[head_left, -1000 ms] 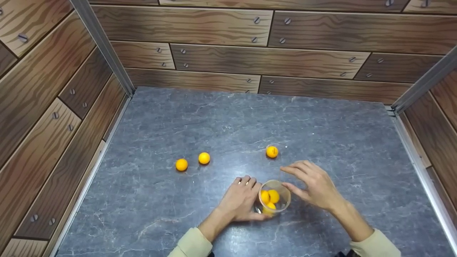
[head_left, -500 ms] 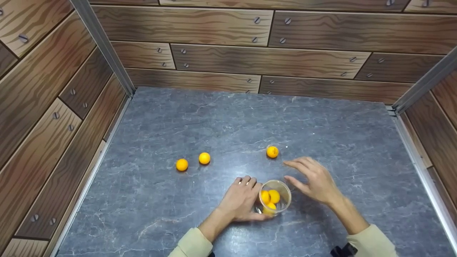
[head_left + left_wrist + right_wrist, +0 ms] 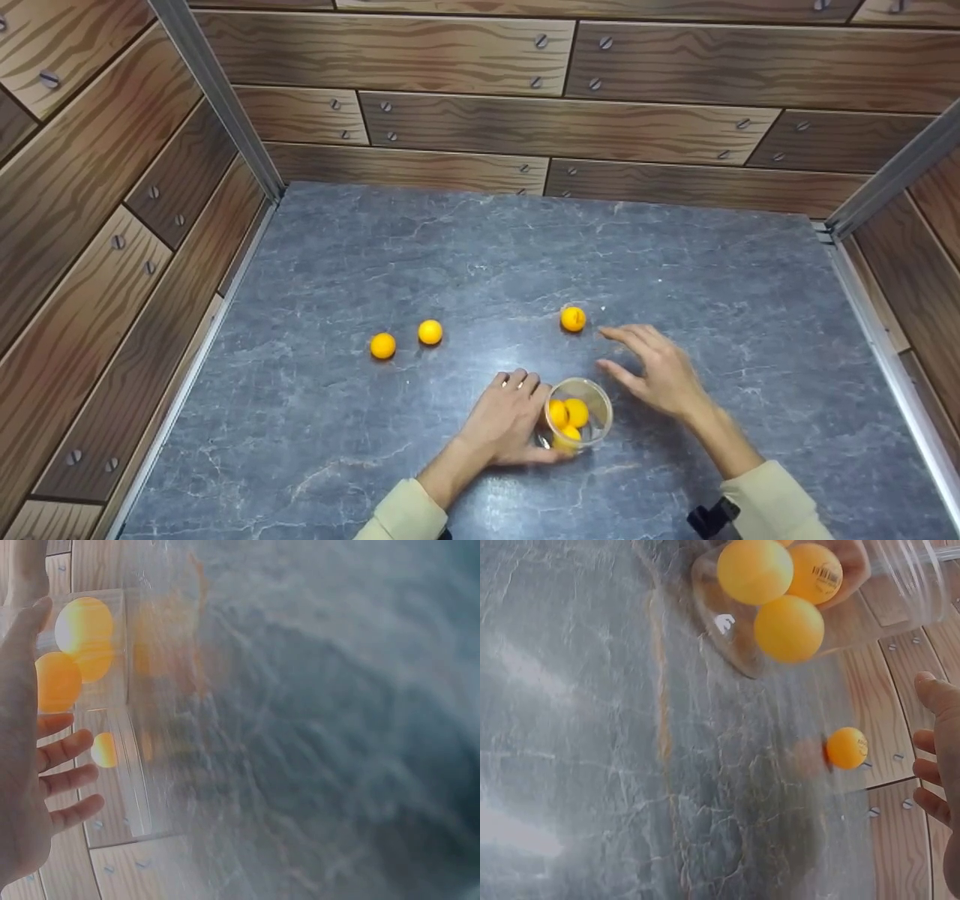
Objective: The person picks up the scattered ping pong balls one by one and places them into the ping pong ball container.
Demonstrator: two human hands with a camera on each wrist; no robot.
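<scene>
My left hand (image 3: 510,420) holds a clear plastic cup (image 3: 610,415) upright on the table, thumb at its near side and fingers along the left and far side. Several orange table tennis balls (image 3: 789,628) lie in the bottom of the cup. To the right of the cup hovers my right hand (image 3: 660,375), thumb and fingers apart and nothing between them. A single orange ball (image 3: 573,319) lies just past its fingertips, also seen below the cup in the right wrist view.
Two more orange balls, one farther left (image 3: 382,346) and one nearer the cup (image 3: 430,332), lie on the grey marbled table (image 3: 315,427). Wood-patterned walls (image 3: 465,124) enclose the back and sides, with metal posts (image 3: 217,97) at the corners.
My right hand has moved away from the cup rim, back and slightly upward in view toward the single ball. The left hand and the cup have stayed put.
</scene>
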